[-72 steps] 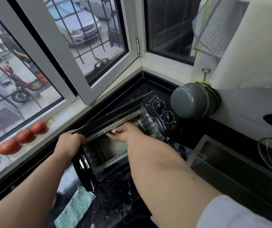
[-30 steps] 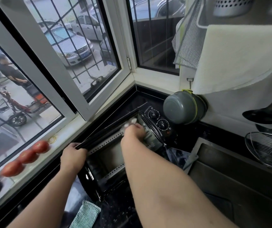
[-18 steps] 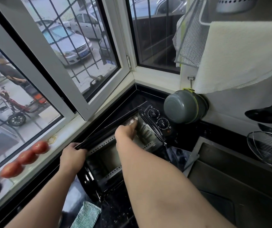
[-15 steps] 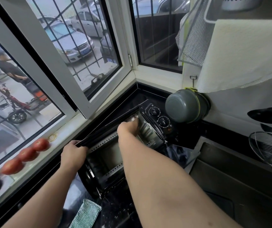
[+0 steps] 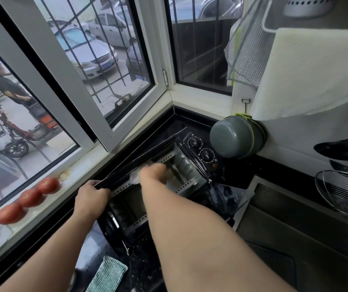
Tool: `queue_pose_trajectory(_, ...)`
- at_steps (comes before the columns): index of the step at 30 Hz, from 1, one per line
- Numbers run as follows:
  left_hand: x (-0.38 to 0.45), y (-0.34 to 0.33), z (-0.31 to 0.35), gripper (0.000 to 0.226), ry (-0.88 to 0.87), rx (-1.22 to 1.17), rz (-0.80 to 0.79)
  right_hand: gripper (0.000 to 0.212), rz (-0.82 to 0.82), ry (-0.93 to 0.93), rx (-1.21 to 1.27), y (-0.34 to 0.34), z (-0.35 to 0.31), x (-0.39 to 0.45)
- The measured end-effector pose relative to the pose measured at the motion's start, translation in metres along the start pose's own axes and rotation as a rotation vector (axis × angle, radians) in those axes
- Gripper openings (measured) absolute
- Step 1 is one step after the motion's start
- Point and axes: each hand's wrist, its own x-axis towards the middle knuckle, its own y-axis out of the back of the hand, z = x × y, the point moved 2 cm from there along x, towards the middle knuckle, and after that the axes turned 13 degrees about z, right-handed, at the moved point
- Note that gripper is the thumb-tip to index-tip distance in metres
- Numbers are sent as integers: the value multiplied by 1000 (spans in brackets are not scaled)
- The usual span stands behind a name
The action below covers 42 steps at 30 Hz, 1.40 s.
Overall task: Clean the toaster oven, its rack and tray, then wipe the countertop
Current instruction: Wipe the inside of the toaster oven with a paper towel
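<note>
A black toaster oven (image 5: 192, 165) stands in the corner of the dark countertop (image 5: 145, 272), its door open and its metal cavity facing up toward me. My left hand (image 5: 90, 197) grips the oven's top left edge. Inside the opening, my right hand (image 5: 155, 172) presses a whitish wipe (image 5: 136, 175) against the upper inner wall. The wipe is blurred and mostly hidden by my fingers. A green-striped cloth (image 5: 105, 275) lies on the counter in front of the oven.
A grey pot (image 5: 234, 137) hangs on the wall right of the oven's knobs. The sink (image 5: 295, 239) lies to the right, with a wire basket (image 5: 343, 190) above it. Three tomatoes (image 5: 29, 197) sit on the window sill at left.
My right hand has slid the wipe along the oven's upper inner wall, first toward the knob side, then back left. My left hand has kept its grip on the oven's edge.
</note>
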Motion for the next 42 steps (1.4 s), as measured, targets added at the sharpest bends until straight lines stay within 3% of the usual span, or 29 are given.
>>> queue_pose_trajectory(3,-6,0,5,24,1,-15,-22,41,16,-131,229,13,-19,17)
queue_pose_trajectory(9,-9,6,7,38,34,-16,-42,34,1,-164,389,-15,-6,18)
queue_pose_trajectory(13,-13,7,8,43,33,-25,-36,31,87,61,191,-15,7,25)
queue_pose_trajectory(18,-20,8,12,30,16,-32,-24,16,90,85,27,-18,27,14)
queue_pose_trajectory(23,-17,10,8,36,11,-18,22,25,-226,207,-393,-45,80,-33)
queue_pose_trajectory(29,-21,12,2,25,-4,-42,19,19,-254,130,-300,-52,82,-17)
queue_pose_trajectory(32,-29,12,-1,24,-18,-39,59,23,-163,-13,-52,-46,80,-10)
queue_pose_trajectory(34,-34,11,-4,22,-32,-40,83,30,26,-100,201,-35,66,4)
queue_pose_trajectory(36,-38,11,-5,22,-46,-46,97,21,197,-78,339,-15,46,16)
queue_pose_trajectory(38,-42,11,-5,23,-59,-40,94,17,330,-15,379,7,35,24)
queue_pose_trajectory(40,-45,11,-6,26,-57,-33,87,25,418,-12,244,15,42,36)
queue_pose_trajectory(42,-48,11,-9,29,-43,-26,92,34,375,-44,90,13,56,48)
